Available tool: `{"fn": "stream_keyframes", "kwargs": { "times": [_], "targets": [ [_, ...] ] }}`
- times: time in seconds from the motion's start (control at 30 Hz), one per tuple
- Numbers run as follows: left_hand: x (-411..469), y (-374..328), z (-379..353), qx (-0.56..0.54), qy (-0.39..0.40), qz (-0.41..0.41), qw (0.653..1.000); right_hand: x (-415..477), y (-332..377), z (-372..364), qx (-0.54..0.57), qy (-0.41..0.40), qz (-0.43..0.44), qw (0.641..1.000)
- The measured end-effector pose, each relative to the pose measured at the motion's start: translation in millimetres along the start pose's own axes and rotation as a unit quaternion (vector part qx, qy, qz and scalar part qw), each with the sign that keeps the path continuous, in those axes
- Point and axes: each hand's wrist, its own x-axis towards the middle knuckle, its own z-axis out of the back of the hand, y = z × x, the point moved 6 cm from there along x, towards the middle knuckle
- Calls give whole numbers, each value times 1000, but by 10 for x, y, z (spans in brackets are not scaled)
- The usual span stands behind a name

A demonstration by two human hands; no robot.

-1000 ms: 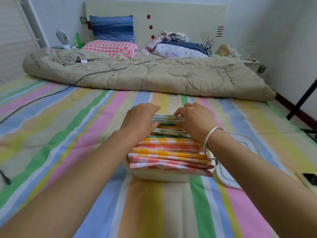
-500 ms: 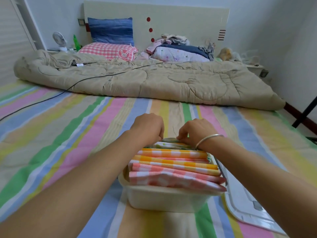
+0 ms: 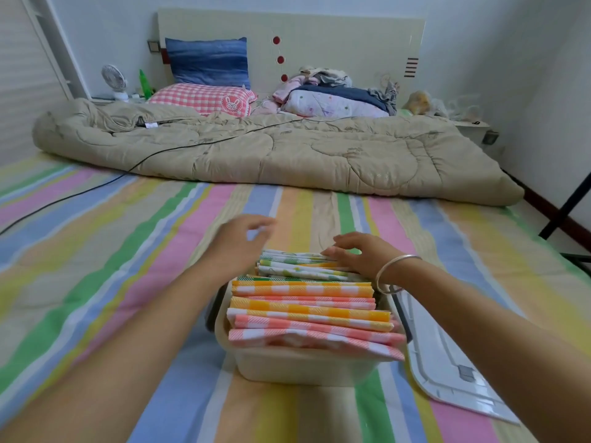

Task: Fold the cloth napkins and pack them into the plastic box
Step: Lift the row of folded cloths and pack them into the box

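Pastel-striped bedsheet (image 3: pixel 96 266) — cream plastic box (image 3: pixel 297 366) of checked napkins (image 3: pixel 303 311); beige quilt (image 3: pixel 287 155) far. Left hand (image 3: pixel 236 244) spread, empty; right hand (image 3: pixel 361 254) flat on napkins.

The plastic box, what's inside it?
Folded napkins packed in a row: pink checked nearest, orange checked in the middle, green-patterned farthest, where the right hand touches them. They fill the plastic box, so its bottom is hidden.

Bed (image 3: pixel 96 282), striped sheet: 1 plastic box (image 3: pixel 297 369) near front centre, white lid (image 3: pixel 447 372) flat just beside its right side. Beige quilt (image 3: pixel 319 155) bunched across far end; black cable (image 3: pixel 80 193) crosses both
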Motion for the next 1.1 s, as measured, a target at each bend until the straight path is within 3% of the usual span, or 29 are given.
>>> {"fn": "stream_keyframes", "kwargs": {
  "times": [0.07,0.13,0.17,0.23,0.27,0.3,0.4,0.47,0.57,0.63,0.67,0.73,0.8,0.87,0.93,1.0,1.1],
  "targets": [
    [-405,279,268,-144,-202,106,963,-87,-85,-92,88,19,-29,996],
    [-958,627,162,-302,-312,261,862,-106,-116,-124,79,-1,-38,996],
    [-1181,689,-23,-382,-303,334,807,-111,-110,-122,59,-9,-44,997],
    [-1408,512,-444,-540,-240,391,705,-144,-63,-100,42,-23,-63,997],
    [-1464,362,-555,-582,-227,400,671,-177,-41,-83,45,-32,-74,996],
    [-1446,263,-590,-596,-224,403,657,-237,-28,-54,51,-44,-92,993],
    [-1158,202,-362,-599,-239,390,658,-538,-47,12,42,-81,-167,982],
    [-856,224,-89,-591,-251,359,678,-766,-8,-60,14,-49,-194,980],
    [-462,170,176,-500,-228,317,773,-1044,190,-335,55,23,-201,978],
    [-380,56,240,-427,-133,316,837,-1113,254,-414,45,-15,-185,982],
    [-387,-16,325,-347,-105,295,884,-1131,280,-402,37,-53,-170,983],
    [-441,-230,601,-82,-163,183,966,-1150,344,-347,49,-114,-125,984],
    [-672,-771,706,101,-252,-6,962,-1135,441,-328,29,-144,-80,986],
    [-814,-1154,379,183,-176,-125,959,-1084,510,-371,3,-159,-65,985],
    [-788,-1126,-201,357,-2,-121,926,-1041,534,-469,-14,-156,-69,985],
    [-743,-859,-586,493,119,-74,859,-1026,513,-606,-32,-129,-68,989],
    [-712,-617,-779,570,170,-49,802,-1068,420,-733,-41,-81,-84,992]
  ]
}}
